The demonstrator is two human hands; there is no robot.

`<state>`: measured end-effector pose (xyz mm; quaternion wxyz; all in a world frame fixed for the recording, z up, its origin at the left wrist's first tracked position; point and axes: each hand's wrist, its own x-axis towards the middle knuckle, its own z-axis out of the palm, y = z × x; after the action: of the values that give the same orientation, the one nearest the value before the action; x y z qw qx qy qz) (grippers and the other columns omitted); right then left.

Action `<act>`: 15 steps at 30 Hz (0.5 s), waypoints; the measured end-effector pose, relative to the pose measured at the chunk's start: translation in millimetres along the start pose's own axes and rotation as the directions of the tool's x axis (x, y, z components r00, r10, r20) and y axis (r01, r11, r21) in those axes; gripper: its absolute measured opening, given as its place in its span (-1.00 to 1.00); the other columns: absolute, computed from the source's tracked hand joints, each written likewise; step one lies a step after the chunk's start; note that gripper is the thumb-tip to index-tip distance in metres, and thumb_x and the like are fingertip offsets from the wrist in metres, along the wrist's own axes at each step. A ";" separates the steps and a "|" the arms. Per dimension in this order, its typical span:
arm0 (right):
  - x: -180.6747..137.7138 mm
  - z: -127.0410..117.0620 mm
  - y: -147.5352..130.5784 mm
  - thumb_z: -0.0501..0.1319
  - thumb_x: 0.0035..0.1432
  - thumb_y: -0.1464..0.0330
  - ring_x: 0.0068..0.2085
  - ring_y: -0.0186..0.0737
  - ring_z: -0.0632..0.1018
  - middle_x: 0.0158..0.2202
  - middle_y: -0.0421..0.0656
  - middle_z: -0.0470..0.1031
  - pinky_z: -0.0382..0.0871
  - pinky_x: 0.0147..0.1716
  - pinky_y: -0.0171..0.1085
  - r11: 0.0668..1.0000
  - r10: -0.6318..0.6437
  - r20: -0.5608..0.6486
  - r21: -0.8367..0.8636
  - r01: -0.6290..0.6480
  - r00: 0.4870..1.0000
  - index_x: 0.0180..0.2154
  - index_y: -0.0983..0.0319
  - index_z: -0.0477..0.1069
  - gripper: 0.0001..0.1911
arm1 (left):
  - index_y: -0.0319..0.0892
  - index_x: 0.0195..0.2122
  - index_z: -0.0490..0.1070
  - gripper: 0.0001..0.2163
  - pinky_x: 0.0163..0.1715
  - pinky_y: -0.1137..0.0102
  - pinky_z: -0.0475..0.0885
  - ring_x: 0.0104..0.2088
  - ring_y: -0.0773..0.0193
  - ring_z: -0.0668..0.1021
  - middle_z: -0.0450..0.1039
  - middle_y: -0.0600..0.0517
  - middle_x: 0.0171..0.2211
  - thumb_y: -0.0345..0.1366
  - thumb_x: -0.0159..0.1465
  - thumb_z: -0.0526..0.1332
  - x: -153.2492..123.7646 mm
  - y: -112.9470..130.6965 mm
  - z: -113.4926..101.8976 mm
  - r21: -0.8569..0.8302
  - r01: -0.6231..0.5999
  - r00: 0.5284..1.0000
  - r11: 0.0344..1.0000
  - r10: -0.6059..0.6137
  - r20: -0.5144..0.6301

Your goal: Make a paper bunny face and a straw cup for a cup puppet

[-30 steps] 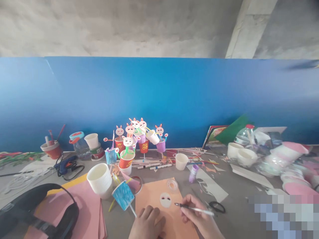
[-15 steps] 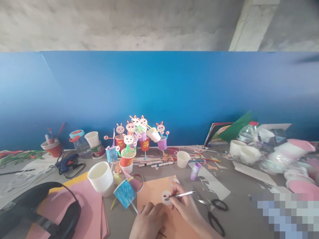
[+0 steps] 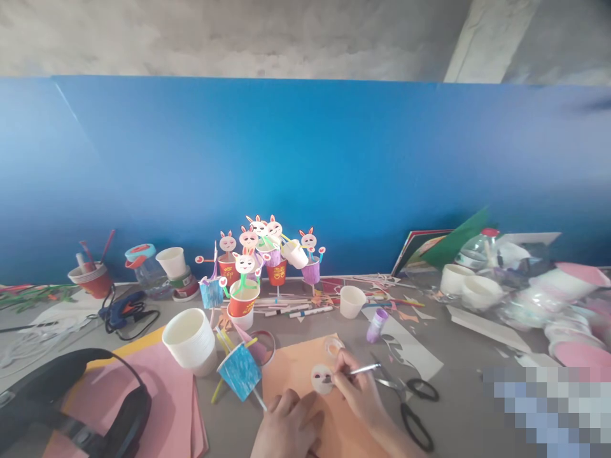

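My right hand (image 3: 359, 391) grips a slim silver pen (image 3: 365, 368), its tip touching a small white paper disc (image 3: 321, 384). Dark eyes are drawn on the disc, which lies on an orange sheet of paper (image 3: 286, 362). My left hand (image 3: 289, 423) rests on the same sheet, just below and left of the disc, its fingers bent and spread a little; its fingertips are partly hidden. A clear ring-shaped roll (image 3: 333, 346) sits at the sheet's top edge. Black-handled scissors (image 3: 416, 416) lie to the right of my right hand.
A blue paper cup (image 3: 239, 374) with straws lies left of the sheet, beside stacked white cups (image 3: 191, 337). Rabbit-faced cup figures (image 3: 245, 296) stand behind. A purple glue stick (image 3: 377, 326), pink paper (image 3: 157, 407), a black headset (image 3: 126, 407) and a glue gun (image 3: 119, 312) surround the work.
The pen has shifted slightly right and up on the disc with my right hand, leaving more of the drawn face visible. My left hand stays nearly in place. The camera view has tilted slightly.
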<state>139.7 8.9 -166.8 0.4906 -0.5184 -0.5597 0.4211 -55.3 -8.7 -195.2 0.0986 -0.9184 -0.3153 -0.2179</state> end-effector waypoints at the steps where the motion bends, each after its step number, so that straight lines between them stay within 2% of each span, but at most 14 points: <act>1: -0.1 -0.6 -0.5 0.12 0.03 0.36 -0.60 -0.38 0.17 -0.62 -0.39 0.08 0.03 -0.60 -0.36 1.000 0.001 0.010 0.006 -0.001 1.000 -0.54 0.13 0.09 -0.80 | -0.05 -0.25 0.47 -0.78 -0.47 0.34 0.28 -0.32 0.21 0.41 0.57 0.12 -0.10 -0.14 0.12 0.40 -0.7 0.5 0.7 0.002 0.001 1.000 1.000 -0.001 0.007; 7: -1.7 -1.1 1.0 0.14 0.04 0.36 -0.60 -0.38 0.16 -0.61 -0.38 0.10 0.03 -0.59 -0.36 1.000 -0.010 0.046 -0.005 0.011 0.999 -0.55 0.14 0.12 -0.79 | -0.05 -0.20 0.46 -0.71 -0.43 0.31 0.31 -0.30 0.22 0.43 0.56 0.15 -0.06 -0.09 0.11 0.41 -1.1 3.2 -3.4 -0.001 0.008 0.999 1.000 -0.008 0.034; 15: -8.0 3.6 9.0 0.15 0.08 0.35 -0.57 -0.37 0.12 -0.62 -0.39 0.01 -0.01 -0.57 -0.37 0.998 -0.018 0.022 -0.061 0.019 1.000 -0.54 0.13 0.07 -0.73 | -0.03 -0.18 0.46 -0.74 -0.43 0.32 0.30 -0.29 0.21 0.44 0.55 0.14 0.01 -0.13 0.14 0.39 0.8 3.4 -7.9 -0.036 0.026 0.998 0.999 -0.024 0.054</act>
<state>137.5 2.1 -177.1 0.4725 -0.5235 -0.5821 0.4048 -55.3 -13.5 -188.0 0.0703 -0.9214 -0.3254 -0.2004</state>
